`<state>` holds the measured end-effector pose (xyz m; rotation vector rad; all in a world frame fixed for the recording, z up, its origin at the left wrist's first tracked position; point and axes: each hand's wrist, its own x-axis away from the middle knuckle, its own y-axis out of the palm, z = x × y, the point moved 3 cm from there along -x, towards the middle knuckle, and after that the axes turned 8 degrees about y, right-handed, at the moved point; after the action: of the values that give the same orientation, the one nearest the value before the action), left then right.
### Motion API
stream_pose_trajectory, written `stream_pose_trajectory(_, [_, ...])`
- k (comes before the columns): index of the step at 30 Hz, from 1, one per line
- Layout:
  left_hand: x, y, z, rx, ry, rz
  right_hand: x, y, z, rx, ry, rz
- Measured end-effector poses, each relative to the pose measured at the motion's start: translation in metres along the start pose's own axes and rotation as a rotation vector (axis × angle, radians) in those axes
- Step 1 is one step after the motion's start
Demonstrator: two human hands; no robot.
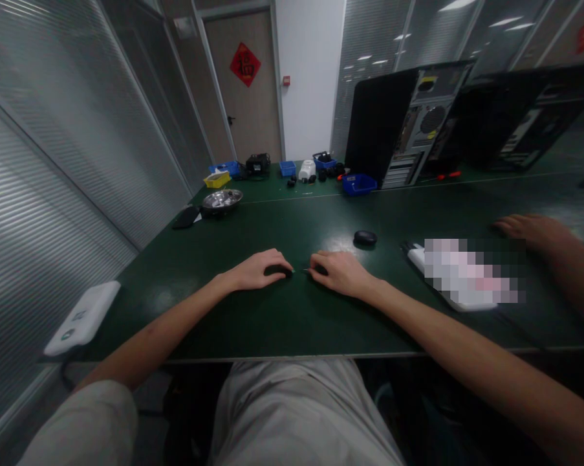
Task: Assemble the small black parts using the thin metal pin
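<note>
Over the green tabletop (272,323), my left hand (255,270) rests with thumb and forefinger pinched together. A tiny dark piece (288,272) shows at those fingertips, too small to name. Facing it, a short distance to the right, my right hand (345,272) is closed in a pinch. From its fingertips a thin, pale, pointed piece (305,270) sticks out toward the left hand, its kind unclear. The two hands are apart. A black computer mouse-like oval object (365,237) lies just beyond my right hand.
At right are a white power-bank-like slab (459,304), partly blurred out, and another person's hand (529,230). A white device (83,317) lies left. Farther back stand a metal bowl (222,199), a black flat object (186,217), blue trays (359,185) and computer cases (381,129).
</note>
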<state>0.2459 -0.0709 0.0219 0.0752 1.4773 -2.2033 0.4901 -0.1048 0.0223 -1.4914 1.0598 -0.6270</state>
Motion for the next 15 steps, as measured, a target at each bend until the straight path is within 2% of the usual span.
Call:
stream_pose_trajectory(4, [-0.004, 0.005, 0.004, 0.026, 0.05, 0.053, 0.0, 0.0, 0.001, -0.008, 0.01, -0.008])
stream_pose_trajectory(10, [-0.004, 0.008, 0.0, -0.022, 0.042, 0.013, -0.001, 0.0, 0.002, -0.019, 0.02, -0.024])
stream_pose_trajectory(12, [0.0, 0.002, -0.012, -0.051, -0.001, 0.033, -0.001, -0.001, 0.002, -0.022, 0.022, -0.021])
stream_pose_trajectory(15, [0.018, -0.019, -0.046, -0.108, -0.172, 0.115, 0.0, 0.0, 0.002, -0.032, 0.017, -0.014])
